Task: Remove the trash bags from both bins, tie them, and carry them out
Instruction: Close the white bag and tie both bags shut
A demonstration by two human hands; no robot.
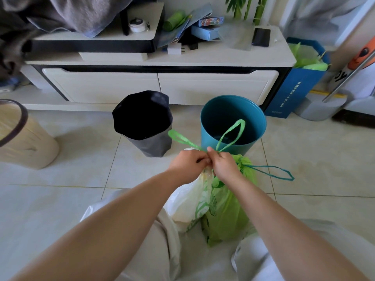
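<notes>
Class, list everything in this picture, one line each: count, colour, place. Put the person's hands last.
black bin: one, black, floor, left
teal bin: one, teal, floor, right
beige bin: one, beige, far left
white bag: one, white, floor, near
green bag: one, green, beside white bag
handles: two, green, above white bag
cabinet: one, white, behind bins
phone: one, black, on cabinet
left hand: one, pinching handles
right hand: one, pinching handles

Brightness: bright, soft daylight, washed out up-right of the teal bin (205, 138).
Shadows: faint and diffuse on the floor tiles (81, 136) left of the teal bin.
Distortion: the TV cabinet (158, 86) behind the teal bin bows.
Focus: sharp around it; far corners slightly soft.
</notes>
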